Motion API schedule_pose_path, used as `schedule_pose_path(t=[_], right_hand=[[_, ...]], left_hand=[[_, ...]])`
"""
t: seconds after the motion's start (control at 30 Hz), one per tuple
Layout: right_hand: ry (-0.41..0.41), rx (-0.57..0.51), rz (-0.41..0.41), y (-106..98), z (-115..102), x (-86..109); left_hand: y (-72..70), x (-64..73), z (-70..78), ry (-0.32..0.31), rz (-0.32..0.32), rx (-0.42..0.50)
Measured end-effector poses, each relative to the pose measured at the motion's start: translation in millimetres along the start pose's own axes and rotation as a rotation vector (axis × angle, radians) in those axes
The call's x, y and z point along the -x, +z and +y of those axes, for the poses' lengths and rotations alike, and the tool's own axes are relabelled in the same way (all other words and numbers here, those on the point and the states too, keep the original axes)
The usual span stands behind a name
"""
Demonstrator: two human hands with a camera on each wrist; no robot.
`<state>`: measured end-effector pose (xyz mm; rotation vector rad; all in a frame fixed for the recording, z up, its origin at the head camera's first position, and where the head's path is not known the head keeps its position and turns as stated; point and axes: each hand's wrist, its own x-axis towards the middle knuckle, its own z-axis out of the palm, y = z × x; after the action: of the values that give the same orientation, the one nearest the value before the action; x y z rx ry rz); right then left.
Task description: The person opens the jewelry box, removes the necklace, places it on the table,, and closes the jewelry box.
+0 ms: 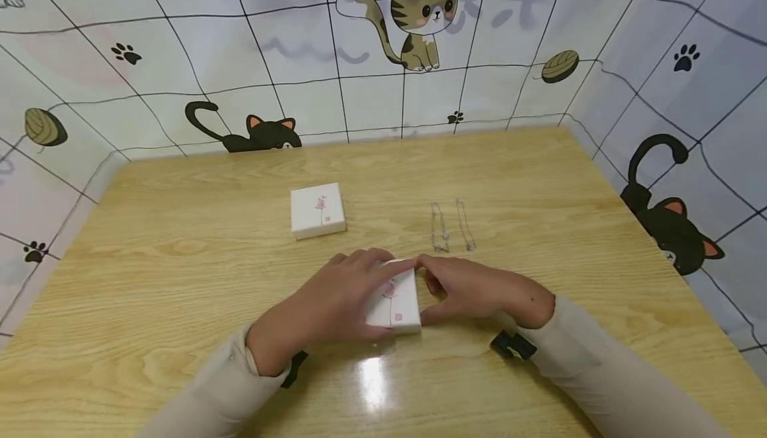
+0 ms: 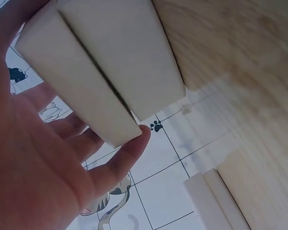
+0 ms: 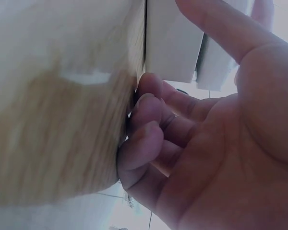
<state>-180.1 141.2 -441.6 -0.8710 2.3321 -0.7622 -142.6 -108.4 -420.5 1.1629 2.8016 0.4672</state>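
Note:
A small white gift box point(image 1: 409, 298) with a pink flower print lies on the table between the two hands. My left hand point(image 1: 341, 295) reaches over it from the left, gripping the lid point(image 2: 77, 79) by opposite edges. In the left wrist view a dark gap runs between the lid and the box base point(image 2: 129, 52). At the right side my right hand point(image 1: 473, 288) holds the box with thumb and forefinger at its corners. Its other fingers point(image 3: 144, 146) curl against the tabletop. Beyond the right hand lie two thin silver chains, a left one point(image 1: 439, 228) and a right one point(image 1: 465, 225).
A second white box point(image 1: 317, 210) with the same flower print sits closed, farther back and to the left. The wooden table point(image 1: 180, 245) ends at a wall covering point(image 1: 287, 58) with cat drawings at the back and sides.

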Motion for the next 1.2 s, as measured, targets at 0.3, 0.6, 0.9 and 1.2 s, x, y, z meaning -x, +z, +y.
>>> schedule_pose_path(t=[0.3, 0.6, 0.9, 1.2], right_hand=[[-0.026, 0.030, 0.017, -1.1, -3.3, -1.3], [-0.038, 0.022, 0.009, -0.8, -0.6, -0.6], [0.009, 0.005, -0.015, -0.8, -2.4, -0.3], [0.016, 0.013, -0.016, -0.5, -1.9, -0.7]], left_hand=[[-1.2, 1.1, 0.4, -0.007, -0.038, 0.007], [3.8, -0.9, -1.3, -0.028, -0.089, 0.014], [5.5, 2.5, -4.2, -0.037, -0.100, 0.046], [4.9, 5.1, -10.6, -0.072, -0.122, 0.076]])
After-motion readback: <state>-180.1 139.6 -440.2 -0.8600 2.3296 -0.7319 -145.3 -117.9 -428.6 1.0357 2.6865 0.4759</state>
